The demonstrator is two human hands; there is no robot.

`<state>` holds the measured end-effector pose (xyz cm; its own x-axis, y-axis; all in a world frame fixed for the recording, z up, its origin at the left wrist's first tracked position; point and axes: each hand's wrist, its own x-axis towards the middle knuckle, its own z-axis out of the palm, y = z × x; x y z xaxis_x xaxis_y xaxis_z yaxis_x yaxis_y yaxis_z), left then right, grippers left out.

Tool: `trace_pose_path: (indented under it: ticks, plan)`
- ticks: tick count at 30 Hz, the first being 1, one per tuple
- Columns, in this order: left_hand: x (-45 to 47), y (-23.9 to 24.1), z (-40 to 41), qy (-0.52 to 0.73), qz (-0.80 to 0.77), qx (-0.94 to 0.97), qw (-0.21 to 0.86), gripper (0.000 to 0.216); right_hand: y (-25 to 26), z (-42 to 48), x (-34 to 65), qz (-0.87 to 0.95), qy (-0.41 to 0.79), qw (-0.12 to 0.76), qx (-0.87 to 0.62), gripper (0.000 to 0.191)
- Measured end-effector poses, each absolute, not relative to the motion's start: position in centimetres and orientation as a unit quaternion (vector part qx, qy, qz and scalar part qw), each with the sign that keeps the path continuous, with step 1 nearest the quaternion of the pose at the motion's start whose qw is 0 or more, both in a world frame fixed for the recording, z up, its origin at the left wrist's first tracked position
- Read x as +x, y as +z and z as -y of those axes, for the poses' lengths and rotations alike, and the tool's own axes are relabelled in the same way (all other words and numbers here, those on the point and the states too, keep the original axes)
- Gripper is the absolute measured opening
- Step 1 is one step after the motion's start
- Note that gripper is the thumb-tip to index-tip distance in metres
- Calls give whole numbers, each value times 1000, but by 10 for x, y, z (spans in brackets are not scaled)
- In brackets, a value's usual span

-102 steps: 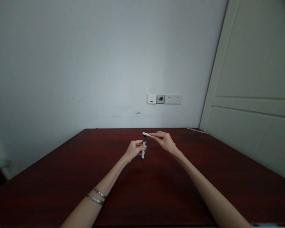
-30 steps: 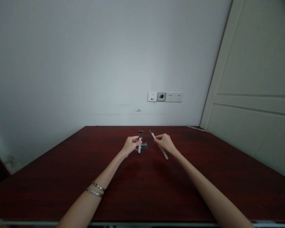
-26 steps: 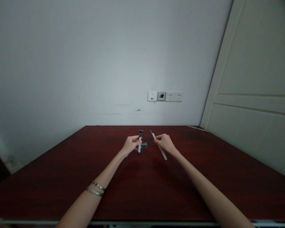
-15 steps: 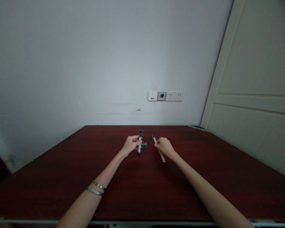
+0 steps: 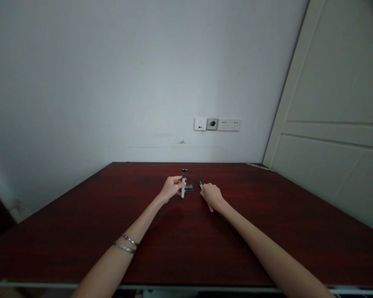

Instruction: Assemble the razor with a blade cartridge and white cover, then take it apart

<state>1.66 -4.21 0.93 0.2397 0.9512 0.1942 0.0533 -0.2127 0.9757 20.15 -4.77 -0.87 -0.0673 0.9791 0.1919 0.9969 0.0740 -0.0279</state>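
My left hand (image 5: 171,187) is closed round a white razor handle (image 5: 182,191) held upright, its small dark head (image 5: 184,170) at the top. Just right of it a small dark blade cartridge (image 5: 189,189) lies on the dark red table (image 5: 186,244). My right hand (image 5: 211,195) is closed on a thin pale stick-like tool (image 5: 205,195), which now lies low against the table, with its ends showing on either side of the fingers. Two bracelets (image 5: 126,243) sit on my left forearm.
A white wall stands behind the table, with a row of sockets (image 5: 218,124). A pale panelled door (image 5: 335,124) stands at the right, close to the table's right edge. A light strip (image 5: 257,166) lies at the table's far right corner.
My right hand has lowered the thin tool from a raised, tilted hold down to the table. The left hand keeps the razor handle upright in the same spot.
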Motion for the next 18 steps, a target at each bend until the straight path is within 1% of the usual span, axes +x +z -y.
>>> trace_pose_path:
  ticks: [13,18]
  plan:
    - [18,12,44,464,-411,623,478,23,-14,45,197,730,-74,68,-676,28]
    - [17,11,43,465,-407,621,482,25,-4,48,199,736,-109,89,-663,35]
